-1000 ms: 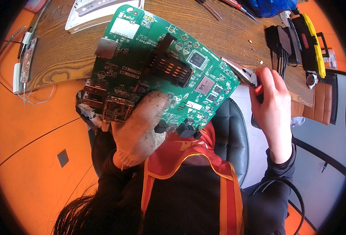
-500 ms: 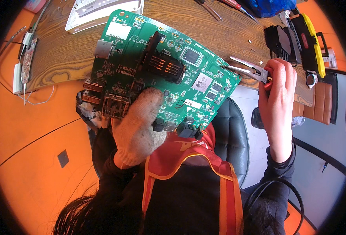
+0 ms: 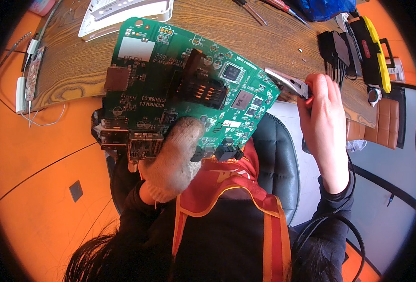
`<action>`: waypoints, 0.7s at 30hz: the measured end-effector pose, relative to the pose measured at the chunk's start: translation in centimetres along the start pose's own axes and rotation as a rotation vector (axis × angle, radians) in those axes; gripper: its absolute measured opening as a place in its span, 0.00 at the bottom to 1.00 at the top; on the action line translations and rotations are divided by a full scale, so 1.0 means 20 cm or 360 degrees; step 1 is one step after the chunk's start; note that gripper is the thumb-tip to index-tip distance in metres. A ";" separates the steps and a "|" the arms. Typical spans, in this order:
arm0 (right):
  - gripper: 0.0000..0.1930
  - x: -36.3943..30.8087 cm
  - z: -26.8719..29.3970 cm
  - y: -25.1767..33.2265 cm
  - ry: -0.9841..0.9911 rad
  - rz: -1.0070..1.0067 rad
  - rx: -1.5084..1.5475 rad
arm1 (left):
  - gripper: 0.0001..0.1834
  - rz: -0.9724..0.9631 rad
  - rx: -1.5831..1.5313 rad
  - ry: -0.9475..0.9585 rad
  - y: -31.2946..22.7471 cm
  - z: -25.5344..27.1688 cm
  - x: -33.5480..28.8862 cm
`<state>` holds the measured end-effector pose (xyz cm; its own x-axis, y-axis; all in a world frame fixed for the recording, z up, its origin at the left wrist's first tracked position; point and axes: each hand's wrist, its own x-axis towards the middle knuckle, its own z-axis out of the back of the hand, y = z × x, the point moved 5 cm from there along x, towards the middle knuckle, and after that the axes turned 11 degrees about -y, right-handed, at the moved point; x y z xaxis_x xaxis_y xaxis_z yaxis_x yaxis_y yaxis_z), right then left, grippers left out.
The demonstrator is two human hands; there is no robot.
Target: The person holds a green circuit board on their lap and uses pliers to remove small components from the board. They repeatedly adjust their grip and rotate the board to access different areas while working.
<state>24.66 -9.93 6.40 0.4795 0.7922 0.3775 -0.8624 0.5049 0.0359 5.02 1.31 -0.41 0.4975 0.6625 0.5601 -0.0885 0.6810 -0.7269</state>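
Observation:
A green circuit board (image 3: 170, 61) is held up, tilted, in front of my body. My left hand (image 3: 170, 160), in a dirty pale knitted glove, grips its near edge with the thumb on the face and the fingers hidden behind. The board carries a black card slot (image 3: 203, 89), square chips and metal ports (image 3: 144, 145) along the near left edge. My bare right hand (image 3: 328, 122) is closed around pliers (image 3: 290, 83) with red handles. Their jaws lie at the board's right edge, looking nearly closed; whether they grip it I cannot tell.
Behind the board is a wooden table (image 3: 76, 56) with a white plastic casing (image 3: 123, 11), screwdrivers (image 3: 283, 7) and a blue bag (image 3: 325, 7). At right sit a black item with cables (image 3: 335, 51) and a black-and-yellow case (image 3: 370, 51). A power strip (image 3: 33, 75) lies at left.
The board has shifted slightly left and toward me, its tilt changed. My right hand has moved left with the pliers, whose jaws were wider apart before.

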 end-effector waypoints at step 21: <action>0.18 0.04 0.06 0.00 -0.0132 0.0133 0.0132 | 0.28 0.0074 -0.0204 0.0021 0.02 -0.01 0.00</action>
<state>24.76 -9.69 7.89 0.3933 0.7977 0.4572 -0.9109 0.4055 0.0760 5.09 1.60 -0.78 0.5068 0.6878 0.5197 -0.0012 0.6035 -0.7974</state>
